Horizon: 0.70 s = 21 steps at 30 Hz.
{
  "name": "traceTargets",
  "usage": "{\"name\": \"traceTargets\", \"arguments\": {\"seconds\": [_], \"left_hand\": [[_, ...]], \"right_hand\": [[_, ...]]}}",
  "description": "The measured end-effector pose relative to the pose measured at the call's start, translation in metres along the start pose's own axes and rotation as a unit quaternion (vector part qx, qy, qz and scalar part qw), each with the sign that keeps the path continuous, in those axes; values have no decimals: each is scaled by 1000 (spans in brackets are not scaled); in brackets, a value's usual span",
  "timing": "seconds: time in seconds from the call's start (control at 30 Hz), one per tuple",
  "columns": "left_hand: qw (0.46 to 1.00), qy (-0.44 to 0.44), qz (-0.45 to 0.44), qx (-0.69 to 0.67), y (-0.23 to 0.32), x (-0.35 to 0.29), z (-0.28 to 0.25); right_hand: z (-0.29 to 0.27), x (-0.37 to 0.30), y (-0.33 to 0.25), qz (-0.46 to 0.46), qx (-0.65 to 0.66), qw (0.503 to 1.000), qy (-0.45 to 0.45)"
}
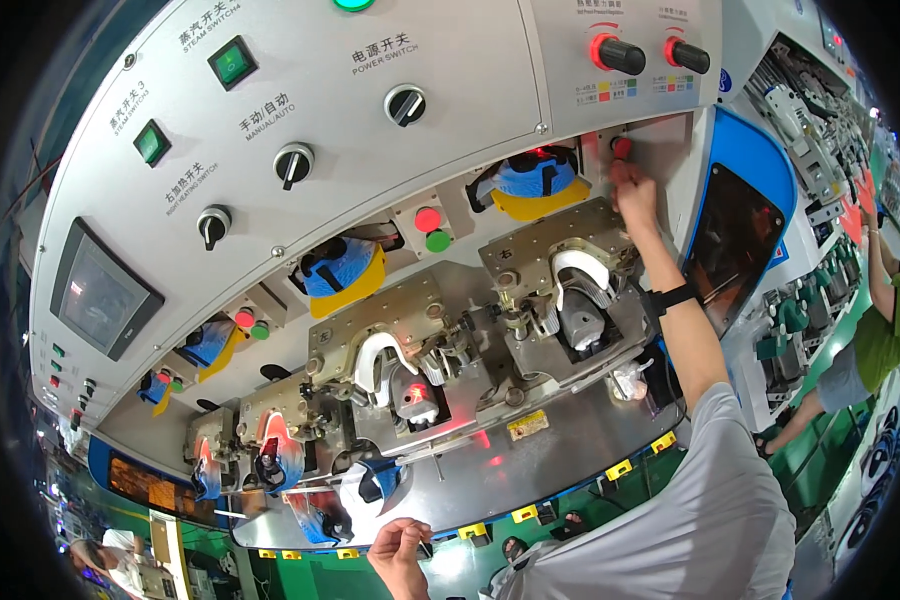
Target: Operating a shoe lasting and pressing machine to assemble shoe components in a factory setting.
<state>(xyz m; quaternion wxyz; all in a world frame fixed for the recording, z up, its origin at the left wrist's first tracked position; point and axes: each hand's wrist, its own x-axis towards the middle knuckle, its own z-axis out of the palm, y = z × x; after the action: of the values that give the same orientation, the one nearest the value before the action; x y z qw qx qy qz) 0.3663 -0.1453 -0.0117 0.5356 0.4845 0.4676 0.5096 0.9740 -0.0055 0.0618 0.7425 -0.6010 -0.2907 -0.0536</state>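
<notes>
bright | red glare on tabletop (580, 440) | edges fisheye-bent, perhaps blurred

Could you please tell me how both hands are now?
Left hand: loosely closed, nothing visibly held.
Right hand: at the red push button, grip unclear.

The right arm (697, 352) stretches far up and forward from the lower right, nearly straight, its forearm bare below a pale grey sleeve (722, 450). A black band (673, 298) circles that forearm a little below the wrist. The right hand (633, 190) is raised at the far end, back of the hand partly showing, fingers bunched close together and pointing upward; their exact bend is too small to tell. The left hand (400, 553) sits low, near the bottom edge, fingers curled inward, thumb close to the index finger.
</notes>
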Motion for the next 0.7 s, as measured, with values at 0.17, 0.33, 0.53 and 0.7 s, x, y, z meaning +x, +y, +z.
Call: {"name": "traceTargets", "arguments": {"seconds": [0.17,0.33,0.53,0.7], "left_hand": [[999,25,-28,22,6,-17,2],[994,85,-53,47,-6,-23,-24],[994,81,-73,11,-10,-19,-50],[987,124,-97,-38,-23,-18,-119]], "right_hand": [[-21,38,55,-6,-74,997,15],[7,30,63,109,29,993,-28],[-34,-17,19,136,106,983,-66],[-9,-236,-64,81,50,970,-225]]}}
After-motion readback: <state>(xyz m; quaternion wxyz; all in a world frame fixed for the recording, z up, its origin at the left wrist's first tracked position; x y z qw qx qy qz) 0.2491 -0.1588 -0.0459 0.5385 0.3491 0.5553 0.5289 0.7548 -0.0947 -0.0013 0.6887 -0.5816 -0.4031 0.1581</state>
